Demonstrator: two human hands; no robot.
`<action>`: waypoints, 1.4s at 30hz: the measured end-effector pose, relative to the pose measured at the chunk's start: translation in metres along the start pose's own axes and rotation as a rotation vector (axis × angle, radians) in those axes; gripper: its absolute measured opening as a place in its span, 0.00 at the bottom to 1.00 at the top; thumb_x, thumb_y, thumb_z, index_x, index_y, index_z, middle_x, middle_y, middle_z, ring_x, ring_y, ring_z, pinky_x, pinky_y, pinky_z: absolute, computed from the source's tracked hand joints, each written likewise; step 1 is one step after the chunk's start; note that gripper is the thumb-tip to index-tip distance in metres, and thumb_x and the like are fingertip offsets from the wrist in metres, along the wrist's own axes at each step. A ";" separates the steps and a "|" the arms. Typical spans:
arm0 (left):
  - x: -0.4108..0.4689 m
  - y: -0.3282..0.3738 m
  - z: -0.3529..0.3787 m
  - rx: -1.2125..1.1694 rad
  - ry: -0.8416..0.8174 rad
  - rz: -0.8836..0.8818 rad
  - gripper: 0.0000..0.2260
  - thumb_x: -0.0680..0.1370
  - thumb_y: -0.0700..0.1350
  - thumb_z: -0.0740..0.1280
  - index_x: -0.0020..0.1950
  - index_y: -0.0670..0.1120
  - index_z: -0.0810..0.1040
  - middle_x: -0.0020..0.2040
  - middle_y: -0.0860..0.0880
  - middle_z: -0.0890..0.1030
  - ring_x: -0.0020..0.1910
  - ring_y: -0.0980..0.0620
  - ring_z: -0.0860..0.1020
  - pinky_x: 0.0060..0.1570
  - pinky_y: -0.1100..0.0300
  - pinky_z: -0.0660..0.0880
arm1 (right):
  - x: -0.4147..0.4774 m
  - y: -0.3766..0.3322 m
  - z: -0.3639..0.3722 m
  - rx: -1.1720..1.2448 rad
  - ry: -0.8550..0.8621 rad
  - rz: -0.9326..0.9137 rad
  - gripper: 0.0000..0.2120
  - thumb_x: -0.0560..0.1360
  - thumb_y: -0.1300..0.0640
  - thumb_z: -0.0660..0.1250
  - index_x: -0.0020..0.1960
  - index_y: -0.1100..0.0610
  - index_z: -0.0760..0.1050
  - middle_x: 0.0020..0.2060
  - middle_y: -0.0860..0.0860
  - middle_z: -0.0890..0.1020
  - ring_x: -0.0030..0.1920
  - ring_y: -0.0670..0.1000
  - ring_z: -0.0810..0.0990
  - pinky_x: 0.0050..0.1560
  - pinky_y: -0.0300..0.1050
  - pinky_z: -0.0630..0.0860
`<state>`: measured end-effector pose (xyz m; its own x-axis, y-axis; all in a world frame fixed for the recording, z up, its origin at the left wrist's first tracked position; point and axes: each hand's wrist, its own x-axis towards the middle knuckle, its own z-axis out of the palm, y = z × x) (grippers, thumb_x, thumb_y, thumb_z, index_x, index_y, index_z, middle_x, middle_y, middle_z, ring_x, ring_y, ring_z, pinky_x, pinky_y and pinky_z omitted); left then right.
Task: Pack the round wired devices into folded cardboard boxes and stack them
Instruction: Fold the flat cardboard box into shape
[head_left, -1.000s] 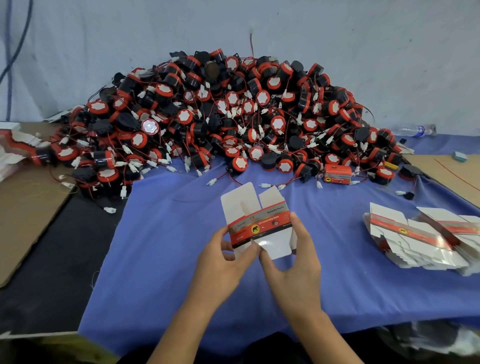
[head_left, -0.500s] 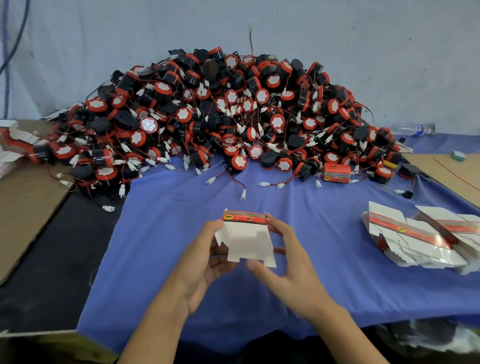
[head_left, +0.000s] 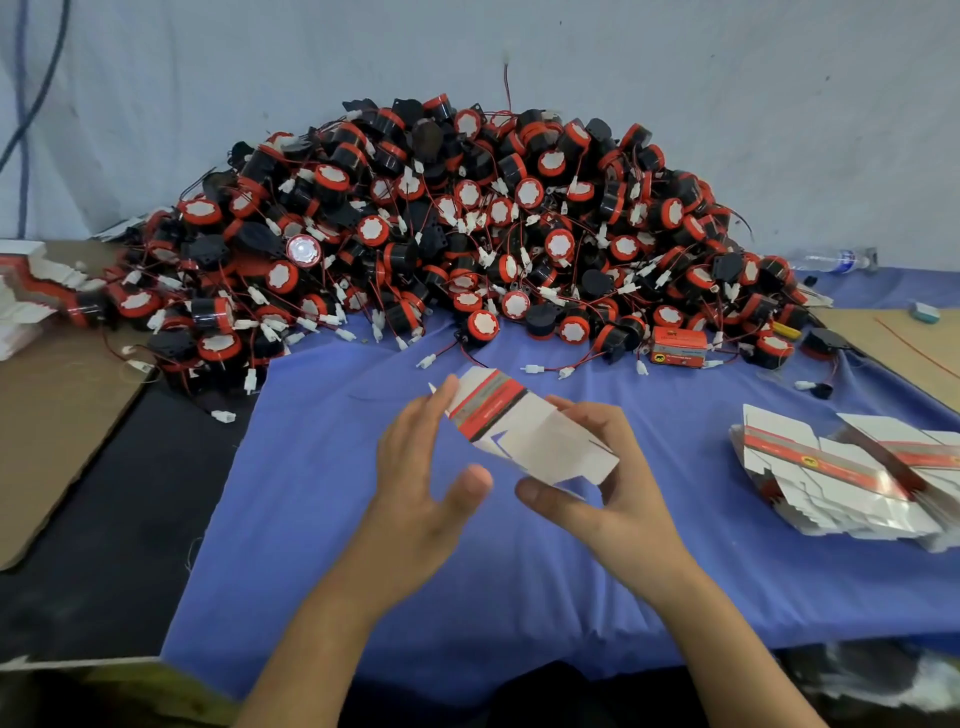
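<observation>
Tipped over since half a second before, the half-folded carton (head_left: 524, 431) sat in the curled grip of the right hand (head_left: 613, 493), with the left hand (head_left: 421, 478) straight-fingered against its edge, so untucked flaps could spring open or crease under uneven pressure.

Only 2 hands and 2 arms of the person show. The left hand (head_left: 415, 467) and the right hand (head_left: 618, 478) are bare, with long thin fingers and round thumb tips. The left forearm (head_left: 322, 623) and the right forearm (head_left: 727, 634) are bare too, right down to the bottom edge. Both arms are slim and smooth (a dark patch (head_left: 519, 691) low between them is too dim to tell if it is clothes).
</observation>
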<state>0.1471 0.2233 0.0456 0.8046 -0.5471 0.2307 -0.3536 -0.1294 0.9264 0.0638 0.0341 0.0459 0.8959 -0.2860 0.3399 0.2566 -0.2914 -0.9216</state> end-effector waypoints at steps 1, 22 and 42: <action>0.001 0.002 0.001 0.071 0.028 0.048 0.44 0.63 0.85 0.56 0.77 0.72 0.56 0.79 0.65 0.54 0.79 0.67 0.48 0.67 0.69 0.56 | 0.001 -0.004 -0.002 0.021 -0.001 0.003 0.27 0.67 0.48 0.79 0.63 0.46 0.74 0.59 0.42 0.80 0.62 0.48 0.79 0.60 0.47 0.77; -0.004 0.034 0.024 -0.503 -0.031 -0.031 0.08 0.75 0.49 0.67 0.53 0.55 0.73 0.49 0.56 0.80 0.47 0.59 0.81 0.42 0.65 0.79 | -0.010 -0.025 0.026 0.345 0.143 0.091 0.19 0.75 0.57 0.68 0.65 0.51 0.76 0.53 0.46 0.86 0.52 0.43 0.83 0.50 0.37 0.79; -0.010 0.035 0.046 -0.186 0.121 0.225 0.23 0.78 0.42 0.63 0.63 0.68 0.62 0.59 0.65 0.75 0.52 0.57 0.82 0.38 0.71 0.78 | -0.013 -0.038 0.050 0.246 0.415 0.241 0.06 0.81 0.62 0.66 0.55 0.54 0.79 0.47 0.55 0.85 0.43 0.51 0.82 0.38 0.47 0.78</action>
<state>0.1047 0.1866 0.0618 0.7709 -0.4407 0.4599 -0.4452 0.1435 0.8839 0.0604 0.0941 0.0673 0.7341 -0.6695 0.1130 0.1835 0.0354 -0.9824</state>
